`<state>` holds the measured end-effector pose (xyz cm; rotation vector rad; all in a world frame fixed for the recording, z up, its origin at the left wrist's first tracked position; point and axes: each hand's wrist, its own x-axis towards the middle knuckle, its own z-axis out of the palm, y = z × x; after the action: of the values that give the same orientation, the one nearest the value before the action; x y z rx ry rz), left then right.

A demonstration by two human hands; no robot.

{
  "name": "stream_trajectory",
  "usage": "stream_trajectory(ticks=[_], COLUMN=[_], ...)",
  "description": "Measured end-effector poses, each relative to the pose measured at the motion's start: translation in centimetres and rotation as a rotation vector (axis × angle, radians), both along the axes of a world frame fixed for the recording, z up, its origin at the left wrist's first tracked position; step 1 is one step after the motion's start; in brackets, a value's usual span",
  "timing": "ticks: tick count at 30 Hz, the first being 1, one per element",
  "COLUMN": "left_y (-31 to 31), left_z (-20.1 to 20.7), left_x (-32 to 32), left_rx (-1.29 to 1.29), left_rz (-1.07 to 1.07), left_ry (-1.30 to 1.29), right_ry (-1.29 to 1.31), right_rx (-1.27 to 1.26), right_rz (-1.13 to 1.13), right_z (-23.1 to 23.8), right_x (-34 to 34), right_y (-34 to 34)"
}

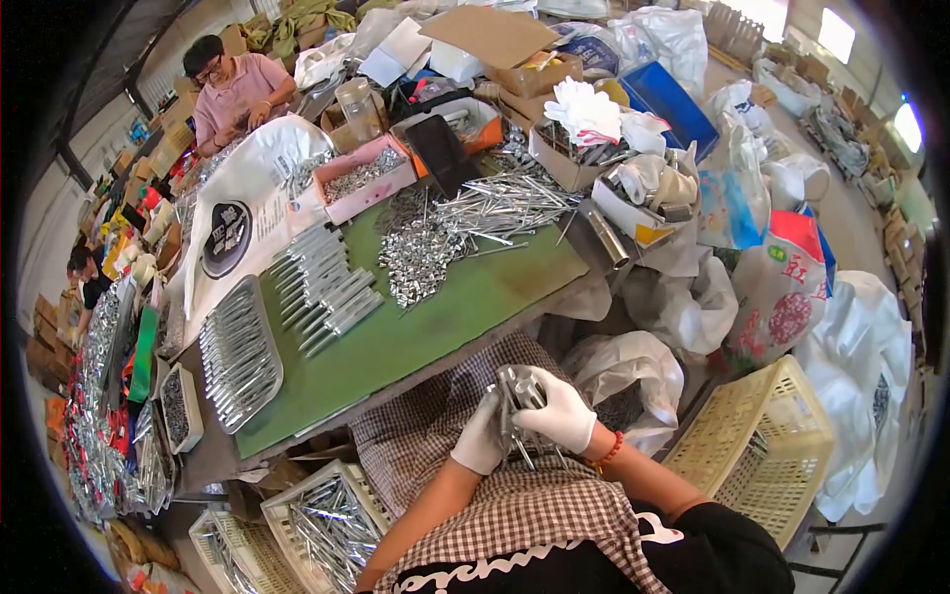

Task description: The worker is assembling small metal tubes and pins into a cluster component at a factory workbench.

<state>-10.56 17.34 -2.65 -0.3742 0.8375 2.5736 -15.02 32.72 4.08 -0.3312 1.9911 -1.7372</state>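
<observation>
I have both white-gloved hands together in front of the lap, the right hand [556, 414] wrapped around a cluster of shiny metal cylinders [521, 387] and the left hand [480, 438] closed against its other side; I cannot tell how many pieces each one grips. Thin rods [522, 451] point down out of the cluster, between the gloves and the checkered apron [554, 500]. Just ahead of me is the near edge of the green table [475, 297], and the held parts are clear of it. On its top I see rows of cylinders with rods [332, 287], a metal tray [280, 374] of similar pieces to their left, a heap of small shiny fittings [416, 262] to their right, and loose rods [505, 206] fanned beyond that. A pink box [372, 197] of small parts sits behind the rows. To my right stands a yellow crate [714, 416]; at lower left, another crate [287, 510] holds metal rods. Farther off, a co-worker [242, 94] in a pink shirt sits across the table.
</observation>
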Motion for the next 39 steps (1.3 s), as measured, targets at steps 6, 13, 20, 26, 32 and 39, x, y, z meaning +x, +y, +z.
stream_trajectory(ticks=[6, 13, 20, 26, 32, 39], left_y=[0.5, 0.7, 1.1, 2.3, 1.6, 0.2], left_z=[-0.4, -1.2, -1.0, -0.5, -0.7, -2.0], left_x=[0.1, 0.2, 0.5, 0.7, 0.8, 1.1], left_rx=[0.073, -0.069, -0.07, -0.064, -0.069, 0.06], left_rz=[0.146, 0.156, 0.181, 0.231, 0.196, 0.309], left_ry=[0.11, 0.089, 0.077, 0.065, 0.106, 0.085], right_ry=[0.304, 0.331, 0.049, 0.053, -0.054, -0.139], right_rx=[0.219, 0.205, 0.066, -0.083, -0.343, -0.454], right_rz=[-0.188, -0.199, -0.363, -0.48, -0.428, -0.45], right_z=[-2.4, -3.5, -2.0, -3.0, -3.2, -1.6], right_x=[0.4, 2.8, 2.8, 2.1, 1.9, 1.2], right_y=[-1.8, -1.4, -0.7, -1.3, -1.8, -1.6])
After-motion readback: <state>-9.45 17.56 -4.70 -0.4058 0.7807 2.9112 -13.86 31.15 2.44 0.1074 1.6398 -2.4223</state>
